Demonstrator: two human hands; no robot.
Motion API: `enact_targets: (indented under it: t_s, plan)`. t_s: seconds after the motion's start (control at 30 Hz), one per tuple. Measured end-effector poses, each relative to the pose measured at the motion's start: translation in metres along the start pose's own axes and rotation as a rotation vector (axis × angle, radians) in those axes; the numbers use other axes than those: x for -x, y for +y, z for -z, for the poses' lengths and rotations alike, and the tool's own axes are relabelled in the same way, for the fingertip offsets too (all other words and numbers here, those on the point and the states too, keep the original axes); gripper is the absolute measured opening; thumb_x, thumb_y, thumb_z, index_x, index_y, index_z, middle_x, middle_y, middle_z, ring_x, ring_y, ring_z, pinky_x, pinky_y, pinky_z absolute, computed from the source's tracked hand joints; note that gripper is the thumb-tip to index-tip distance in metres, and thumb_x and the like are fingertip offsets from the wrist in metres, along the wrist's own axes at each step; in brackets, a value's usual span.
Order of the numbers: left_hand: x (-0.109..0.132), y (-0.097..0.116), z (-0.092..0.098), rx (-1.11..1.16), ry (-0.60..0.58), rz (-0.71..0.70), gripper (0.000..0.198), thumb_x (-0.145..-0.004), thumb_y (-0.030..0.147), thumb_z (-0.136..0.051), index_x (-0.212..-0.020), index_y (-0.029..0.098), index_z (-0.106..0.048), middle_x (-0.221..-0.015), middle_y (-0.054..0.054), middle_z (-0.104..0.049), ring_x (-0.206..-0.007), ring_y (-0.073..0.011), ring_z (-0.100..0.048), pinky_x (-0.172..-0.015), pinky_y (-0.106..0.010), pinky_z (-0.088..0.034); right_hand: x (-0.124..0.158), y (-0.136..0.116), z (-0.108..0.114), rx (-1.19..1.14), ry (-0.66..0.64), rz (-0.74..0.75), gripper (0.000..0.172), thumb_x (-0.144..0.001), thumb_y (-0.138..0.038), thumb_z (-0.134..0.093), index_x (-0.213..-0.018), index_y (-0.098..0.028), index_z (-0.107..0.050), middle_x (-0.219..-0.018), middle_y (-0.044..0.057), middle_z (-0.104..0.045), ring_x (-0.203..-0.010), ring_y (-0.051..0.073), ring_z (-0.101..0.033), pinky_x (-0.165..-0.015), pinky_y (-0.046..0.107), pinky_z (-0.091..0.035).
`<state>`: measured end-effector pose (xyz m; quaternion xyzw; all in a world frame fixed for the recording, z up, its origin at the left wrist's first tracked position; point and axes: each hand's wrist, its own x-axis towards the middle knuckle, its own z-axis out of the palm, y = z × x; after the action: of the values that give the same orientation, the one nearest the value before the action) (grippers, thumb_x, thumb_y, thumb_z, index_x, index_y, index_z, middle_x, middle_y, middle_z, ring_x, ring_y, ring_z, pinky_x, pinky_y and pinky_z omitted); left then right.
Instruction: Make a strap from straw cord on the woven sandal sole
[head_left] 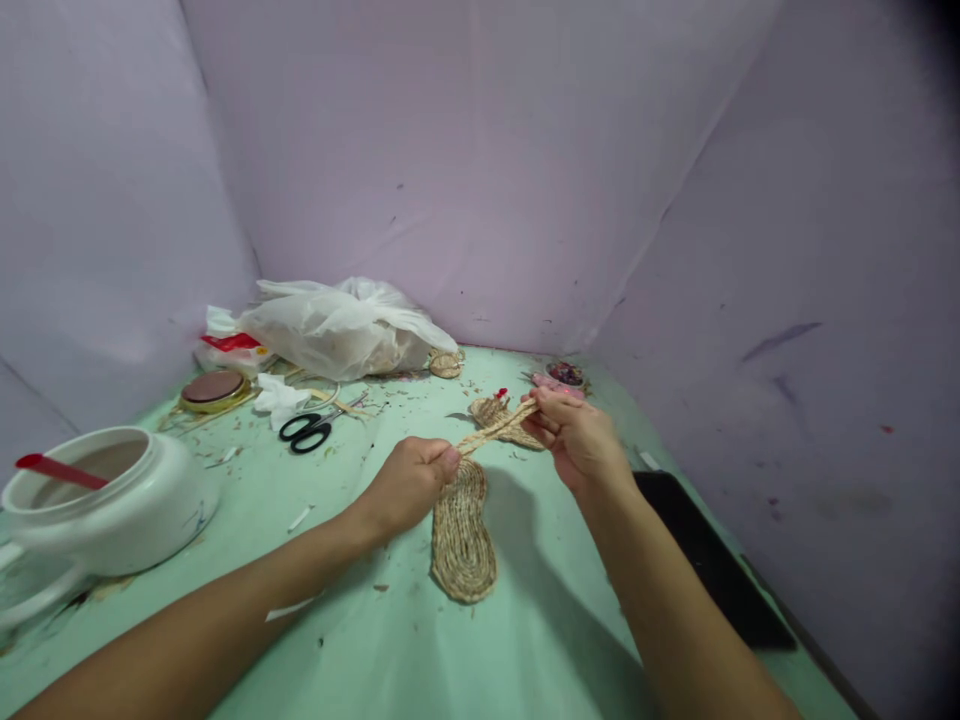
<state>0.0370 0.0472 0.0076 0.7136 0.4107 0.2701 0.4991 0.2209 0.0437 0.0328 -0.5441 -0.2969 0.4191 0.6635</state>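
Note:
A woven straw sole point(463, 540), coiled from braided cord, lies on the green table surface below my hands. My left hand point(416, 478) is closed with the thumb on top, gripping one end of a straw braid point(491, 432) just above the sole's far end. The other end of the braid is pinched in the fingers of my right hand point(574, 430), so the cord stretches between both hands. Whether the braid joins the sole is hidden by my left hand. Behind my right hand lies another woven straw piece point(495, 410) with a small red bit on it.
Black-handled scissors point(307, 432), white tissue point(281, 400) and a round tin point(214, 390) lie at left. A white pot point(157, 510) with a red stick stands nearer. A plastic bag point(352, 330) is at the back wall; a black flat object point(712, 560) lies right.

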Motion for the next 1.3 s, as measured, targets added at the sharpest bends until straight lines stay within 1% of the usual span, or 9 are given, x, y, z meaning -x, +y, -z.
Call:
enact_targets:
  t_s: [0.1, 0.17, 0.3, 0.47, 0.57, 0.7, 0.8, 1.07, 1.3]
  plan:
    - [-0.003, -0.002, 0.005, -0.23, 0.008, -0.017, 0.033, -0.077, 0.036, -0.039, -0.051, 0.019, -0.027, -0.047, 0.006, -0.026, -0.047, -0.009, -0.023, -0.047, -0.024, -0.018, -0.001, 0.001, 0.005, 0.17, -0.096, -0.012, 0.011, -0.051, -0.014, -0.073, -0.055, -0.014, -0.063, -0.054, 0.002, -0.064, -0.051, 0.014, -0.059, -0.054, 0.027, -0.049]
    - [-0.004, -0.001, 0.009, -0.306, -0.019, -0.025, 0.033, -0.077, 0.034, -0.038, -0.05, 0.019, -0.026, -0.047, 0.005, -0.026, -0.047, -0.0096, -0.024, -0.047, -0.024, -0.017, 0.001, -0.003, 0.008, 0.383, -0.109, 0.124, 0.014, -0.05, -0.016, -0.074, -0.063, -0.016, -0.066, -0.065, 0.005, -0.067, -0.064, 0.02, -0.062, -0.062, 0.033, -0.049]
    - [-0.003, 0.005, 0.013, -0.377, -0.038, -0.038, 0.033, -0.078, 0.033, -0.037, -0.05, 0.019, -0.025, -0.048, 0.005, -0.027, -0.048, -0.0103, -0.024, -0.048, -0.025, -0.018, 0.002, -0.023, 0.024, 0.842, 0.163, 0.564, 0.036, -0.056, -0.022, -0.071, -0.091, -0.018, -0.065, -0.097, 0.011, -0.064, -0.098, 0.031, -0.056, -0.084, 0.046, -0.04]
    - [-0.001, 0.01, 0.017, -0.417, -0.037, -0.05, 0.033, -0.078, 0.033, -0.038, -0.051, 0.019, -0.027, -0.048, 0.004, -0.028, -0.048, -0.0107, -0.026, -0.048, -0.025, -0.018, 0.007, -0.054, 0.043, 0.853, 0.276, 0.689, 0.03, -0.073, -0.025, -0.054, -0.101, -0.019, -0.063, -0.104, 0.01, -0.062, -0.097, 0.026, -0.057, -0.082, 0.044, -0.042]
    - [0.0, 0.012, 0.017, -0.467, -0.037, -0.068, 0.034, -0.079, 0.034, -0.038, -0.05, 0.019, -0.028, -0.048, 0.004, -0.03, -0.048, -0.0109, -0.028, -0.05, -0.025, -0.019, 0.023, -0.053, 0.032, 0.804, 0.101, 0.692, 0.023, -0.078, -0.028, -0.049, -0.092, -0.021, -0.067, -0.089, 0.007, -0.067, -0.085, 0.023, -0.061, -0.076, 0.038, -0.044]
    - [0.003, 0.015, 0.014, -0.56, -0.055, -0.062, 0.032, -0.079, 0.033, -0.036, -0.051, 0.018, -0.033, -0.05, 0.003, -0.034, -0.05, -0.0118, -0.033, -0.051, -0.025, -0.022, 0.047, -0.028, -0.002, 0.848, -0.513, 0.632, 0.025, -0.084, -0.021, -0.043, -0.097, -0.02, -0.064, -0.096, 0.006, -0.067, -0.088, 0.02, -0.06, -0.078, 0.033, -0.043]
    - [0.005, 0.016, 0.013, -0.66, -0.06, -0.068, 0.023, -0.074, 0.023, -0.037, -0.052, 0.017, -0.038, -0.051, 0.001, -0.04, -0.051, -0.0117, -0.036, -0.052, -0.024, -0.023, 0.058, -0.011, -0.02, 0.98, -0.743, 0.614, 0.025, -0.085, -0.017, -0.042, -0.102, -0.019, -0.06, -0.094, 0.007, -0.065, -0.086, 0.019, -0.058, -0.074, 0.031, -0.041]
    - [0.002, 0.018, 0.024, -0.603, -0.08, -0.147, 0.025, -0.077, 0.026, -0.039, -0.058, 0.016, -0.05, -0.051, 0.003, -0.041, -0.051, -0.01, -0.036, -0.05, -0.022, -0.025, 0.052, -0.002, -0.021, 1.213, -0.773, 0.5, 0.025, -0.089, -0.023, -0.034, -0.075, -0.017, -0.054, -0.067, 0.002, -0.058, -0.061, 0.013, -0.049, -0.057, 0.024, -0.03]
    - [-0.002, 0.026, 0.05, -0.396, -0.159, -0.161, 0.025, -0.077, 0.025, -0.044, -0.086, 0.013, -0.064, -0.06, 0.002, -0.052, -0.055, -0.0092, -0.043, -0.053, -0.019, -0.033, 0.038, 0.006, -0.017, 1.141, -0.613, 0.642, 0.024, -0.085, -0.019, -0.041, -0.062, -0.017, -0.049, -0.056, -0.001, -0.049, -0.054, 0.011, -0.042, -0.052, 0.023, -0.026]
